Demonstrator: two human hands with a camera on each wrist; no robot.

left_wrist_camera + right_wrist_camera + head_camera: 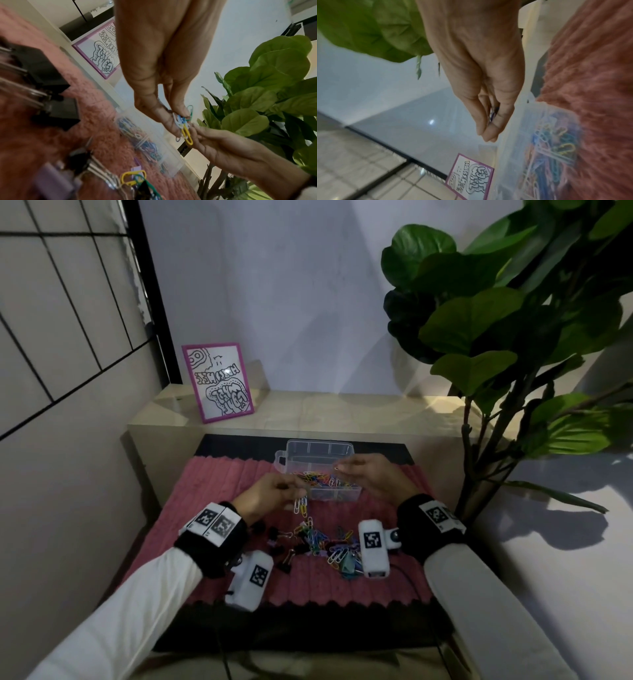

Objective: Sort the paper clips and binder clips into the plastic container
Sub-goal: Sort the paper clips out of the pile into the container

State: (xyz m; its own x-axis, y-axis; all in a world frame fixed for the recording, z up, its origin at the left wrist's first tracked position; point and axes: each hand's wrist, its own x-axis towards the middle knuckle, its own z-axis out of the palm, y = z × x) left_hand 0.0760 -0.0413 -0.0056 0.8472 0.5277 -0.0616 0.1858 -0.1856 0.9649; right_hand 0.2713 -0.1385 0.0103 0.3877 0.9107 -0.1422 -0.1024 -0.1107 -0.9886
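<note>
A clear plastic container [349, 451] sits at the far edge of the pink mat [212, 484]; its near compartment holds coloured paper clips [322, 478]. My left hand [303, 493] hovers just in front of it and pinches a tangled bunch of paper clips [184, 125] that dangles from the fingertips. My right hand [339, 469] is over the container, its fingertips [485, 135] pinched on a small bluish paper clip [493, 115]. A loose pile of paper clips [329, 544] and black binder clips [275, 531] lies on the mat below my hands.
A pink-framed drawing [219, 381] leans on the beige ledge behind the container. A large leafy plant [513, 330] stands at the right, close to my right arm. White camera units [373, 546] hang under both wrists above the mat.
</note>
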